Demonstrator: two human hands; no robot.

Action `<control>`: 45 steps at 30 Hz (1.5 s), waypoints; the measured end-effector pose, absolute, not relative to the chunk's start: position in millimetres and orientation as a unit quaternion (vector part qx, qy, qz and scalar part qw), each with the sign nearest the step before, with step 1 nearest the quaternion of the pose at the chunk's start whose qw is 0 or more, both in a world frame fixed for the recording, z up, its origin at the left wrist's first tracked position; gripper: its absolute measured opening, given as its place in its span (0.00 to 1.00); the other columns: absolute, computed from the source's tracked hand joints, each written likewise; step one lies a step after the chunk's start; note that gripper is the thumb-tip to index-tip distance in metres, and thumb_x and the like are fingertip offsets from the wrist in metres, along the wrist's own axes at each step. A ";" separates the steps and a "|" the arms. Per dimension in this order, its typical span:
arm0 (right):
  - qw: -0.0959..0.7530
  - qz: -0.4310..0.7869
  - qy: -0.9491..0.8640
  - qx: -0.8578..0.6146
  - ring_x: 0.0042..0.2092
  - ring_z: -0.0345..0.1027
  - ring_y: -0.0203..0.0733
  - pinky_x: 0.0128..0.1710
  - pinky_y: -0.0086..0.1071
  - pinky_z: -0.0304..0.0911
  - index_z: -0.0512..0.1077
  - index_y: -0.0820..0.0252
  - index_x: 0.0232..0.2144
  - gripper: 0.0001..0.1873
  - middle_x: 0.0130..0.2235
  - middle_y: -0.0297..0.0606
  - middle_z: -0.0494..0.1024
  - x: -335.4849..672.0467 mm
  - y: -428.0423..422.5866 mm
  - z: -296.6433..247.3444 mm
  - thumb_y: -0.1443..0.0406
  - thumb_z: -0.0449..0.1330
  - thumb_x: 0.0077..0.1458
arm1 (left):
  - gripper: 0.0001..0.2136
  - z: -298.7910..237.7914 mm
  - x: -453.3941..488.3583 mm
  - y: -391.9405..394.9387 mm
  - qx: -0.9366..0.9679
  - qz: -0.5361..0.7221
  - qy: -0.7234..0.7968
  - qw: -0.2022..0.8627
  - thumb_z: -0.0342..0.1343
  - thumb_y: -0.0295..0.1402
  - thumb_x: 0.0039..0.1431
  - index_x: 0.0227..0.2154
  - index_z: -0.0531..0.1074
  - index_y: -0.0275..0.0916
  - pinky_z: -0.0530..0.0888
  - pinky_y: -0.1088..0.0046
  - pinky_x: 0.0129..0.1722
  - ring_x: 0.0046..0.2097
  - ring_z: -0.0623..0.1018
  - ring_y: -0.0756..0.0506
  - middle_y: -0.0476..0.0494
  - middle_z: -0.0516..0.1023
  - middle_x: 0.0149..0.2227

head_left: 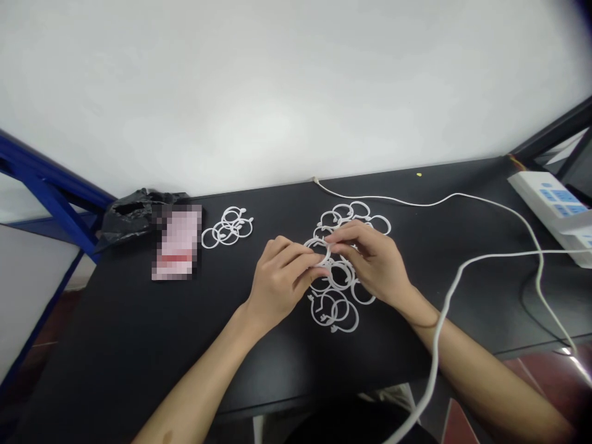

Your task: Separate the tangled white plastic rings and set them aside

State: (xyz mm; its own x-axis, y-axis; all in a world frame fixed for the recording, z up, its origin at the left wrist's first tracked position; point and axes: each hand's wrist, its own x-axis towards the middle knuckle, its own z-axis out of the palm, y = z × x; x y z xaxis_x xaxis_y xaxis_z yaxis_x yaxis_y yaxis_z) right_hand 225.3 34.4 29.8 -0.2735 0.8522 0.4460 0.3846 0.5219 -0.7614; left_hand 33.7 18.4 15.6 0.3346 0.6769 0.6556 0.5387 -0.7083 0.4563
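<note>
- From my remote seat, I see one white ring (327, 254) at the middle of the frame, raised between both hands above the worktop (139, 327).
- My left hand (283, 271) has its grip closed on that ring, thumb below and fingers above.
- My right hand (377, 262) pinches the ring's right side; its fingertips crowd the edge, so I cannot make out exactly what they do there.
- I judge the handling of this piece to be under way and not yet finished, since both hands are on it.
- Around and beneath the hands, from just above the centre of the frame to just below it, lies a larger spread of loose rings (343, 288), overlapping, some with small tabs at their ends.
- Left of centre, well apart from that spread, sits a smaller cluster of rings (230, 227), near the pixelated pink item (178, 246).
- If the smaller cluster is the finished lot, I would put progress at well under half, with most pieces left; nothing I see confirms which group is done.
</note>
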 end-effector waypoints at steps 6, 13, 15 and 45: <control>0.451 0.325 -0.696 -0.454 0.34 0.70 0.37 0.35 0.32 0.66 0.73 0.56 0.34 0.02 0.33 0.34 0.76 223.9 34.0 30.6 0.65 0.60 0.60 | 0.04 20.6 31.4 20.6 0.814 0.448 0.353 0.111 0.58 0.29 0.62 0.37 0.77 0.41 0.72 0.69 0.40 0.38 0.71 0.47 0.47 0.81 0.36; 0.412 0.376 -0.667 -0.494 0.27 0.66 0.33 0.28 0.28 0.62 0.71 0.58 0.28 0.06 0.26 0.30 0.74 222.8 36.0 26.6 0.66 0.59 0.57 | 0.04 17.4 33.4 16.7 0.828 0.440 0.347 -0.032 0.62 0.26 0.59 0.31 0.76 0.43 0.67 0.69 0.34 0.34 0.68 0.47 0.53 0.81 0.30; 0.398 0.379 -0.667 -0.503 0.26 0.65 0.32 0.26 0.28 0.60 0.70 0.58 0.27 0.07 0.24 0.30 0.73 221.9 36.1 25.3 0.65 0.59 0.58 | 0.05 18.1 33.6 15.5 0.835 0.431 0.337 -0.068 0.61 0.25 0.59 0.32 0.75 0.42 0.66 0.68 0.34 0.34 0.67 0.47 0.52 0.81 0.29; 0.436 0.363 -0.677 -0.469 0.36 0.70 0.35 0.38 0.31 0.67 0.71 0.58 0.40 0.07 0.36 0.35 0.76 213.9 30.0 25.3 0.61 0.59 0.61 | 0.04 18.1 35.9 13.1 0.829 0.372 0.365 -0.202 0.60 0.25 0.59 0.37 0.75 0.39 0.64 0.65 0.35 0.32 0.66 0.45 0.50 0.76 0.25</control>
